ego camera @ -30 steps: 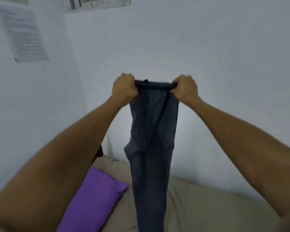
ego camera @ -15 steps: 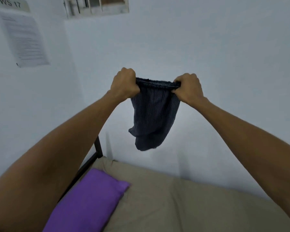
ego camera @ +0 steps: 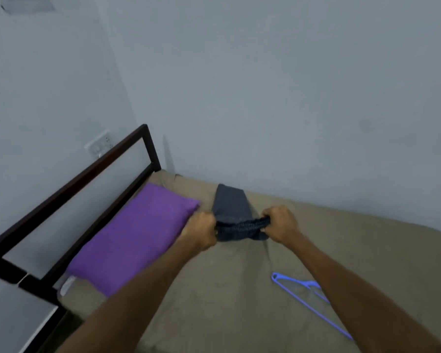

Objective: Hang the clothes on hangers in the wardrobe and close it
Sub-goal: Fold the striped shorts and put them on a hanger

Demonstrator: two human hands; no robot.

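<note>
Now both hands, left [ego camera: 200,231] and right [ego camera: 280,224], grip trousers [ego camera: 231,205] waistband; legs stretch away across bed [ego camera: 367,250].

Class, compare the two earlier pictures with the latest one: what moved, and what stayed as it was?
Both hands, left and right, came down from in front of the wall and laid the striped trousers on the bed, legs pointing toward the wall. Unchanged: each hand grips an end of the waistband; the purple pillow lies on the bed.

Purple pillow [ego camera: 133,235], seemingly pinstriped navy garment [ego camera: 231,205]
</note>
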